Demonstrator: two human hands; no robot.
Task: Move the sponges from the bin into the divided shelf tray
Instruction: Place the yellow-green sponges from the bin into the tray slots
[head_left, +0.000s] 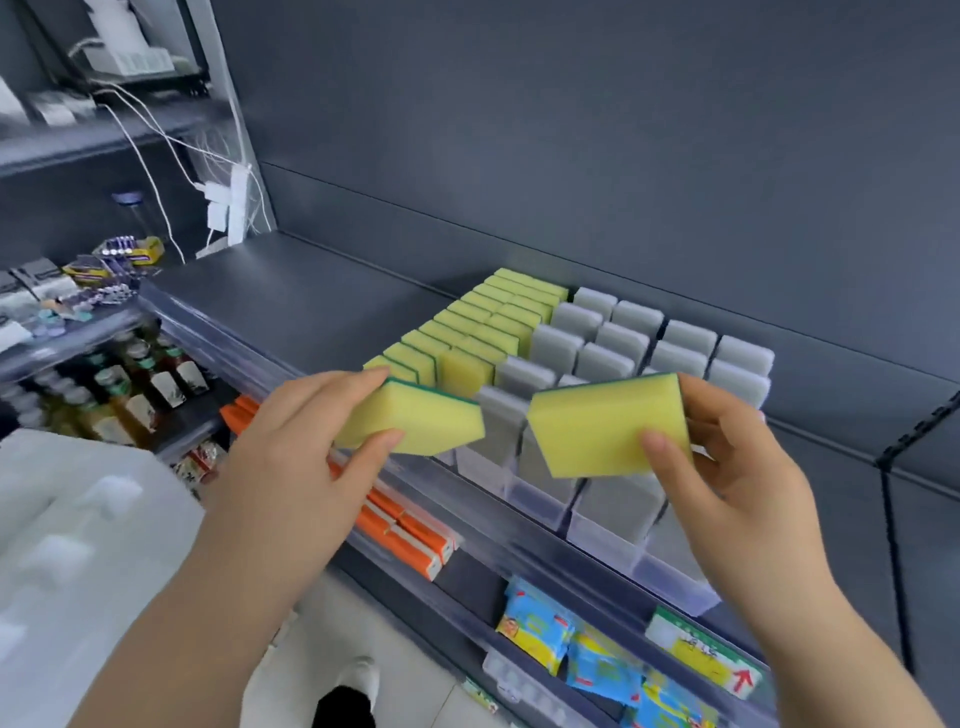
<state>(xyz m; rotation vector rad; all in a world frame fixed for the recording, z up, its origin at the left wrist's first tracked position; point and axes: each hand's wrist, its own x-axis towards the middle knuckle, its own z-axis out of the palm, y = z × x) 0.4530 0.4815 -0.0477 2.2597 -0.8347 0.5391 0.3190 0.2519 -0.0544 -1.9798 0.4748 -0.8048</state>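
Grey shelving frames a mostly stocked divided tray; your left hand grips a yellow sponge, your right hand a second sponge, both apparently yet to be placed.

We note left sponge: yellow, thin dark green layer along top edge. Right sponge: same yellow, green strip on upper edge. In tray, clear-walled, we see yellow sponges with green backs, and grey sponges. Shelf dark grey. Below, we make out orange packs with white ends, blue-and-yellow packets, green-yellow label with red arrow.
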